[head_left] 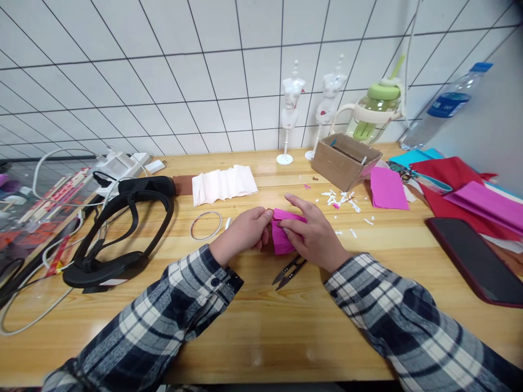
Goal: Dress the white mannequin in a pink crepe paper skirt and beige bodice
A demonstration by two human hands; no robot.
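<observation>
Between my hands is a small magenta piece of paper or fabric point(281, 242), with a brown strip point(267, 244) along its left side. My left hand point(249, 230) pinches the brown edge between thumb and curled fingers. On the right, my right hand point(312, 231) has its thumb and a finger pressed on the magenta piece, the index finger raised off it. Dark thread snips point(289, 271) lie on the table just below the right hand, blades toward me. A thin ring point(206, 226) rests left of the left hand, near a small white item partly hidden by the wrist.
A pleated white piece point(224, 184), a black headset strap point(122, 234) and cables lie left. Two small mannequins point(292, 103), a cardboard box point(345, 160), a green-lidded jug point(373, 111) and a bottle point(447, 106) stand behind. White scraps point(343, 200), magenta sheets point(388, 188) and a phone point(476, 261) lie right.
</observation>
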